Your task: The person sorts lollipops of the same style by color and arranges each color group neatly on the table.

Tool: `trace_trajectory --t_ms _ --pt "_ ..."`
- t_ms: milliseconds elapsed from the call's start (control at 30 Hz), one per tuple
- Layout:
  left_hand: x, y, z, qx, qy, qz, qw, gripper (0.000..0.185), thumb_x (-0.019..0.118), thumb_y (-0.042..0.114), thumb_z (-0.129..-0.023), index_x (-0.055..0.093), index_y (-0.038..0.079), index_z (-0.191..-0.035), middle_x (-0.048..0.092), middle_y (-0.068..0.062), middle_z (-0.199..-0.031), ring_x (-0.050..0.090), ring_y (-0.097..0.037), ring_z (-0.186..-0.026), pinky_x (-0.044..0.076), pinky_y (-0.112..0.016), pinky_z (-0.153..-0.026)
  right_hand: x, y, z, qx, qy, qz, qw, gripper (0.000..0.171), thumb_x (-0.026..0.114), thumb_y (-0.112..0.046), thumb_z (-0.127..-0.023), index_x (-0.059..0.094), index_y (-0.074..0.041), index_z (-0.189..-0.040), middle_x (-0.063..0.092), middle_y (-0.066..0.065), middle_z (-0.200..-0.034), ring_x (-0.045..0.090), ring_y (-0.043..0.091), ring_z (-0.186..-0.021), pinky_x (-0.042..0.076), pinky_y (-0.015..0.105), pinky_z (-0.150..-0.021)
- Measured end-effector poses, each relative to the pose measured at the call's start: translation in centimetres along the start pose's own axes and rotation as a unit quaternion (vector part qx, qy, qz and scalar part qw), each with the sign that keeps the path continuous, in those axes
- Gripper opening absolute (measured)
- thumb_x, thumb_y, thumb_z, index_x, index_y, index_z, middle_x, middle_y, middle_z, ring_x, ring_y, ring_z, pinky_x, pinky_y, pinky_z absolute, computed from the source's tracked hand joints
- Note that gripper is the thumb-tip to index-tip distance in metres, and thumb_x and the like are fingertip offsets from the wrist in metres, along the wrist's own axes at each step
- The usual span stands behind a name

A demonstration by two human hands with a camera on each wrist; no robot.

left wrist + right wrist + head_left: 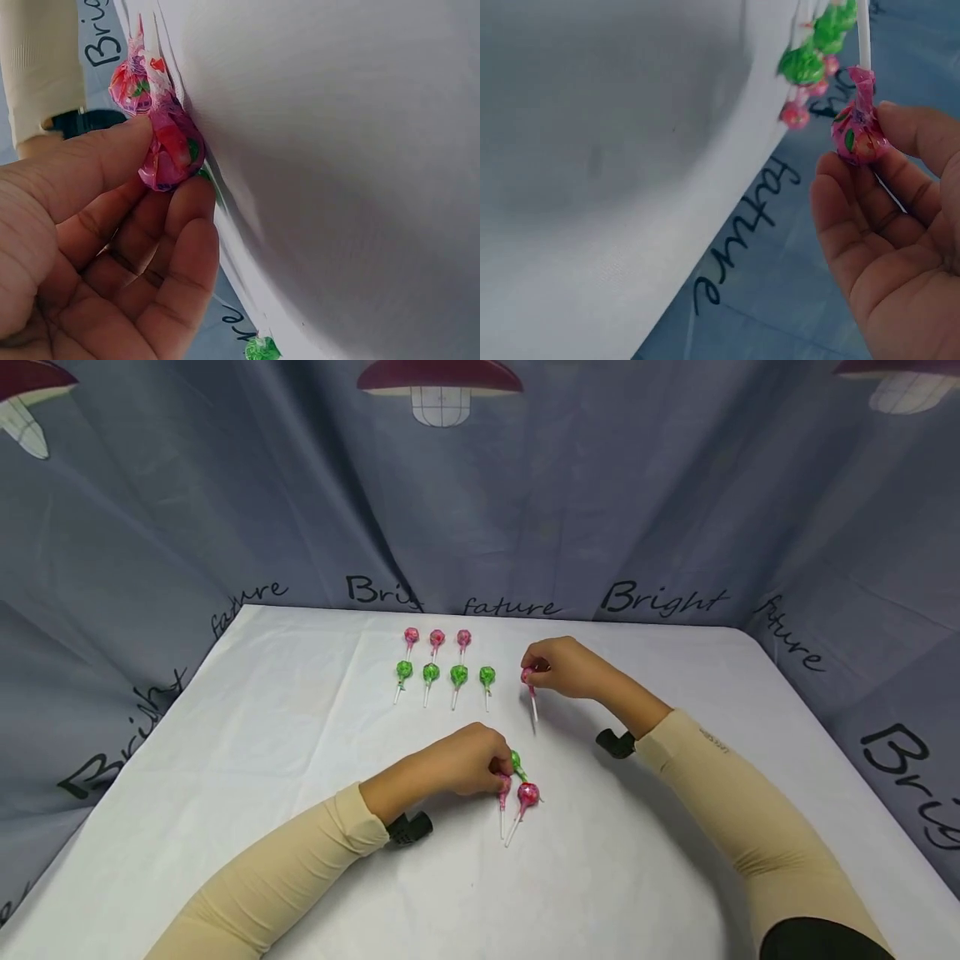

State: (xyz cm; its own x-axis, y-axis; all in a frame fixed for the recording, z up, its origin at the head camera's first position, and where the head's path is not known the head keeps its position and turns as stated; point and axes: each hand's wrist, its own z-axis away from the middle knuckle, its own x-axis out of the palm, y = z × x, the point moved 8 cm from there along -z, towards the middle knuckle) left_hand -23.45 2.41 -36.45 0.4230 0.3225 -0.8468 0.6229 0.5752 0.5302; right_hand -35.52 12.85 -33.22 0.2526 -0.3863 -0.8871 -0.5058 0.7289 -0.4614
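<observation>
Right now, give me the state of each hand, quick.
Left hand: pinching a pink lollipop by its head, low over the white table.
Right hand: pinching another pink lollipop by its head.

2 pink-wrapped lollipops (528,679) (504,787), pinched, sticks pointing down.

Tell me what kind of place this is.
Probably a staged recording booth, not a home: a table under a white cloth, walled by printed curtain, with lollipops in neat rows and both hands picking more.
</observation>
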Motion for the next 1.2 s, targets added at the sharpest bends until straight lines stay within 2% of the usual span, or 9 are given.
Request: trace_trajectory --t_ms 200,500,700,1000,1200 --pt "0.1 -0.1 0.0 -0.001 -0.004 0.001 1.0000 0.007 0.078 0.010 -0.085 0.075 0.009 -0.079 0.059 0.009 -0.068 0.050 -0.006 -0.067 0.042 -0.022 -0.064 -0.2 1.3 -2.9 0.011 0.010 -0.007 1.000 0.005 0.070 -0.010 -0.092 0.070 -0.007 -0.096 0.069 0.002 -0.086 0.056 0.019 -0.081 0.046 0.034 -0.071" --pt "0.3 -0.2 0.1 0.007 0.001 0.009 0.9999 0.008 0.077 0.008 -0.086 0.074 0.011 -0.078 0.057 0.010 -0.068 0.048 -0.006 -0.066 0.040 -0.021 -0.062 -0.1 3.3 -7.9 0.056 0.028 -0.004 0.998 0.009 0.067 -0.013 -0.095 0.070 -0.005 -0.099 0.068 0.007 -0.093 0.057 0.023 -0.086 0.047 0.036 -0.074" --pt "0.2 -0.2 0.0 0.008 0.004 0.006 0.9999 0.009 0.077 0.009 -0.085 0.073 0.011 -0.078 0.057 0.009 -0.068 0.048 -0.007 -0.066 0.040 -0.022 -0.061 0.4 4.1 -10.5 0.063 0.036 -0.006 0.997 0.012 0.066 -0.015 -0.095 0.070 -0.005 -0.101 0.067 0.009 -0.097 0.055 0.024 -0.090 0.046 0.037 -0.079" --pt "0.0 -0.1 0.3 0.011 0.014 -0.009 0.9998 0.009 0.078 0.008 -0.084 0.073 0.010 -0.077 0.056 0.009 -0.068 0.048 -0.006 -0.066 0.040 -0.021 -0.062 1.4 4.2 -13.1 0.097 0.039 -0.016 0.994 0.014 0.066 -0.019 -0.096 0.068 -0.007 -0.103 0.065 0.008 -0.103 0.055 0.023 -0.094 0.045 0.038 -0.084" --pt "0.0 -0.1 0.2 0.005 0.010 -0.015 0.9998 0.010 0.078 0.010 -0.085 0.073 0.012 -0.076 0.056 0.010 -0.068 0.048 -0.006 -0.066 0.039 -0.021 -0.063 2.7 4.6 -13.7 0.121 0.025 -0.014 0.992 0.014 0.066 -0.018 -0.096 0.067 -0.006 -0.103 0.063 0.008 -0.102 0.052 0.023 -0.094 0.044 0.037 -0.084"
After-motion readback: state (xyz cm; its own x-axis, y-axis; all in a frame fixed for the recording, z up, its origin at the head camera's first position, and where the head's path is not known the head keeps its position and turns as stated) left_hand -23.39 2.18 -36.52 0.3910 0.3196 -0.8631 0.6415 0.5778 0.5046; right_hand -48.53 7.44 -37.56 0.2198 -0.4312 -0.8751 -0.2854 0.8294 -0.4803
